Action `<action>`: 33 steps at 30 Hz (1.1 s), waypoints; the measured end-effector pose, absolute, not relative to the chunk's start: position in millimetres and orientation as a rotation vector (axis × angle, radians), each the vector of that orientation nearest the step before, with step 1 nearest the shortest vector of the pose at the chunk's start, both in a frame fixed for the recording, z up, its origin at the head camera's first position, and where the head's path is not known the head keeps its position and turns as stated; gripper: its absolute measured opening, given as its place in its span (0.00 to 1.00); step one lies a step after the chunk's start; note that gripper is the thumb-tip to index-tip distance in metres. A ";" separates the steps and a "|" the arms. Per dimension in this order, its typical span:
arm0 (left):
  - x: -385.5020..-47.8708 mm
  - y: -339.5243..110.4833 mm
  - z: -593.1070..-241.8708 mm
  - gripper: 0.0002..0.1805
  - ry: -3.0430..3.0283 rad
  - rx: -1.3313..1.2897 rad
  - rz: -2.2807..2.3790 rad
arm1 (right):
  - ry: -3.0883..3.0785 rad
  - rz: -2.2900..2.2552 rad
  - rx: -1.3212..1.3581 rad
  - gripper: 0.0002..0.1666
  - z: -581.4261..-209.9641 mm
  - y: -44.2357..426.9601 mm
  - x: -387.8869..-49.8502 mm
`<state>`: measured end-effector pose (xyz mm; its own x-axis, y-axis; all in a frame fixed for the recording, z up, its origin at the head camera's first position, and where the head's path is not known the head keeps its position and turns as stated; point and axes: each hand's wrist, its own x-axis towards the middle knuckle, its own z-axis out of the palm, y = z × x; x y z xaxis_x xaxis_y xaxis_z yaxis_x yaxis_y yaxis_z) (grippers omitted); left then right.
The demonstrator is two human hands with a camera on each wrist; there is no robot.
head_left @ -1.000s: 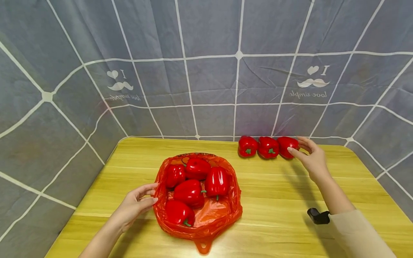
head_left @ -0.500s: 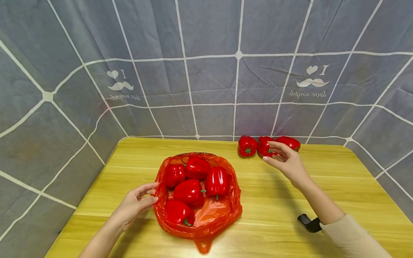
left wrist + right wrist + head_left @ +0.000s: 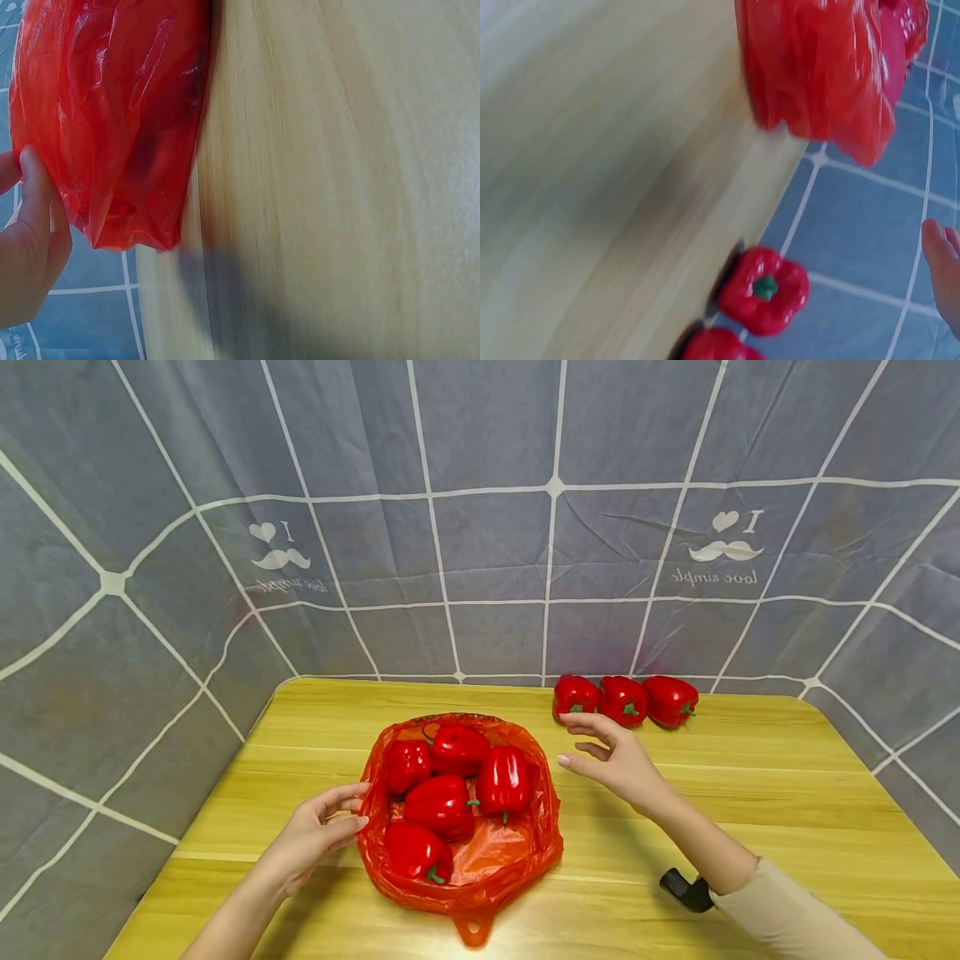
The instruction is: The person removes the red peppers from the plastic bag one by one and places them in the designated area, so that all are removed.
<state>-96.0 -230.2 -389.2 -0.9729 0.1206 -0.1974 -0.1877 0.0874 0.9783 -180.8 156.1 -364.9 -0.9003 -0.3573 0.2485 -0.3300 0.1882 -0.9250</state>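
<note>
A red plastic bag (image 3: 517, 864) stands on the table with its mouth spread, several red peppers inside, among them one (image 3: 439, 808) in the middle. My left hand (image 3: 307, 839) touches the bag's left rim with its fingertips, as the left wrist view also shows at the bag's side (image 3: 112, 112). Between the bag and three red peppers in a row, my right hand (image 3: 618, 768) hovers with fingers apart and nothing in them. The leftmost pepper (image 3: 576, 695) of that row is partly behind its fingertips; the right wrist view shows a pepper (image 3: 765, 291) and the bag (image 3: 810, 67).
The row's middle pepper (image 3: 623, 700) and right pepper (image 3: 670, 700) lie at the table's back edge, against a grey curtain (image 3: 495, 552) with white lines. A black strap-like piece (image 3: 686, 891) sits by the right wrist, over the wooden table (image 3: 795, 777).
My right hand has left the rightmost pepper and moved left and nearer, empty, toward the bag. That pepper has turned slightly. My left hand stays at the bag's rim.
</note>
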 end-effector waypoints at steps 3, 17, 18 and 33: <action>-96.6 -230.4 -389.3 0.30 2.139 -0.072 1.981 | 2.374 -1.852 -0.729 0.31 -367.9 146.7 -178.5; -97.8 -231.1 -391.5 0.30 2.139 -0.064 1.984 | 2.353 -1.771 -0.795 0.32 -383.7 114.4 -175.1; -97.9 -231.3 -391.5 0.30 2.138 -0.064 1.984 | 2.353 -1.771 -0.783 0.32 -384.5 113.2 -175.0; -97.5 -231.2 -392.6 0.30 2.136 -0.055 1.993 | 2.594 -1.629 -0.698 0.33 -401.2 100.2 -174.4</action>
<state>-97.5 -231.2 -392.6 -0.9753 0.1214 -0.1844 -0.1756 0.0800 0.9812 -174.4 100.2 -401.2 -0.9014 -0.3668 0.2301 -0.3666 0.3638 -0.8563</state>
